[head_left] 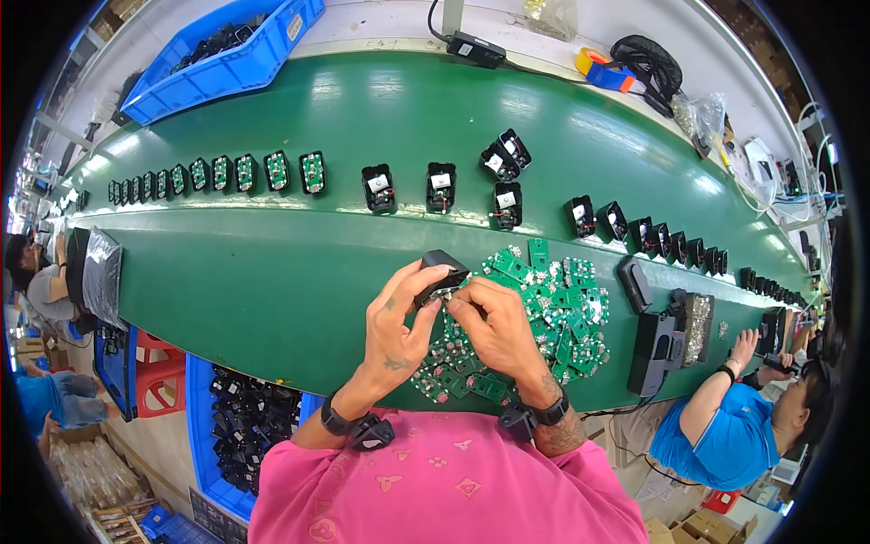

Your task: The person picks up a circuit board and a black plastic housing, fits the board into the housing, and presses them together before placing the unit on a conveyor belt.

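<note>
My left hand is closed around a small black plastic housing, held tilted above the green table. My right hand meets it at the housing's open side, thumb and fingertips pinched together. Whatever lies between those fingertips is too small and too covered to make out. A heap of green circuit boards spreads beneath and to the right of my hands. Beyond them stand open black housings with a white part and thin wires inside.
At the left runs a row of housings with green boards; more housings line the right. Blue bins hold black parts. A black device stands near a co-worker in a blue shirt. Tape lies at the back.
</note>
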The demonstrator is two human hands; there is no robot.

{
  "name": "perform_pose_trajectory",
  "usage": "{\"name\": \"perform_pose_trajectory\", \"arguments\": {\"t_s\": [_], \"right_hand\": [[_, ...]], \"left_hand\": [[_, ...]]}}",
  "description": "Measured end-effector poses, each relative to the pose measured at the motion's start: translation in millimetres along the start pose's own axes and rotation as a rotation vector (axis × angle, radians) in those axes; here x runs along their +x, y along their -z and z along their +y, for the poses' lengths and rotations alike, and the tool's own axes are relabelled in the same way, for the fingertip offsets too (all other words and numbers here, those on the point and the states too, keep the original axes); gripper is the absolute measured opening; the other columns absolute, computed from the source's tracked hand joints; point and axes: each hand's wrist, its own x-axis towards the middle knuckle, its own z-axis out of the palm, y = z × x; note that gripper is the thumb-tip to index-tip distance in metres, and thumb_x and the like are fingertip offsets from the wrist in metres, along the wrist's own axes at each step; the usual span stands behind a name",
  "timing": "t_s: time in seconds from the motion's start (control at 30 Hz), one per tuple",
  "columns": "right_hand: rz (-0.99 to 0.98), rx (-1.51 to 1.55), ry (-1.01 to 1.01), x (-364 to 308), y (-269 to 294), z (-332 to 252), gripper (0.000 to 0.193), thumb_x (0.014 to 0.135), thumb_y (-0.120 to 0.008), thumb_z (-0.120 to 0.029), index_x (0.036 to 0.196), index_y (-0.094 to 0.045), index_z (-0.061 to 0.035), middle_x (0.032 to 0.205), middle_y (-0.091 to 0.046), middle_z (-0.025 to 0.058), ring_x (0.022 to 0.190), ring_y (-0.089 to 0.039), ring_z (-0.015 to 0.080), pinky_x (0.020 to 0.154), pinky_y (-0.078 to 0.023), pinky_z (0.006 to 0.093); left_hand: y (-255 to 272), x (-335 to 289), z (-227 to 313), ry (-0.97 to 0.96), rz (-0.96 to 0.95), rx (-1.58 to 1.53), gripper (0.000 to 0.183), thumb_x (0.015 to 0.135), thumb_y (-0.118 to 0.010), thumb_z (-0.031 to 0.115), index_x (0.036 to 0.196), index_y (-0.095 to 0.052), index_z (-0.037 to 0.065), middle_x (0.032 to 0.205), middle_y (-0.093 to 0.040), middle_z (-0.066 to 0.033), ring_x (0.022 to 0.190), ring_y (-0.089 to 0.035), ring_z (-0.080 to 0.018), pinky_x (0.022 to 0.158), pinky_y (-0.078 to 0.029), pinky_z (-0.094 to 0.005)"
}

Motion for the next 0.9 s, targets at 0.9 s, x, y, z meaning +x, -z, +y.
{"name": "perform_pose_trajectory", "arguments": {"t_s": [0.9], "right_hand": [[0.328, 0.681, -0.316, -4.6, -10.2, 32.5, 0.013, 0.097, -0.064, -0.008, 0.099, -0.062, 0.0041, 0.078, -0.066, 0.0062, 0.059, -0.061, 0.0092, 0.051, -0.051, 0.0231]], "left_hand": [[1.8, 14.8, -7.7, 0.507, -0.218, -0.350, 0.059, 0.082, -0.070, -0.006, 0.137, -0.052, 0.005, 0.124, -0.060, -0.0167, 0.086, -0.071, -0.0172, 0.070, -0.061, -0.0261]]}}
